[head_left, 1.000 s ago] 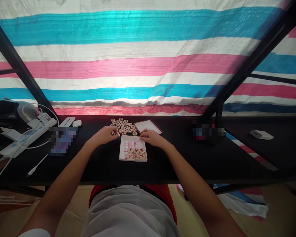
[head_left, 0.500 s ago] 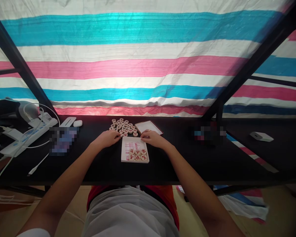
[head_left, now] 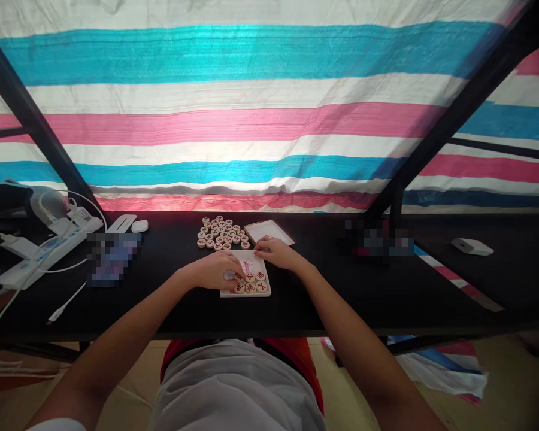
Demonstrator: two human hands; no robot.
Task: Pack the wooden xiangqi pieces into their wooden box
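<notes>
A white shallow box (head_left: 260,261) lies on the black table (head_left: 296,299) and holds several round wooden chess pieces (head_left: 255,282) with red characters along its near side. My left hand (head_left: 215,270) rests over the box's left part, fingers curled down onto a piece; what it pinches is hidden. My right hand (head_left: 273,251) grips the box's far right corner. A loose pile of the same pieces (head_left: 221,232) sits just behind the box. The box's lid (head_left: 269,231) lies to the right of that pile.
At the far left are a white power strip (head_left: 45,251), cables, a white mouse (head_left: 139,225) and a blurred object (head_left: 110,257). A small white device (head_left: 471,246) sits at the right. A striped tarp hangs behind, with black frame bars on both sides.
My left hand moved from the loose pile back and down onto the left part of the box. My right hand stayed on the box's far corner.
</notes>
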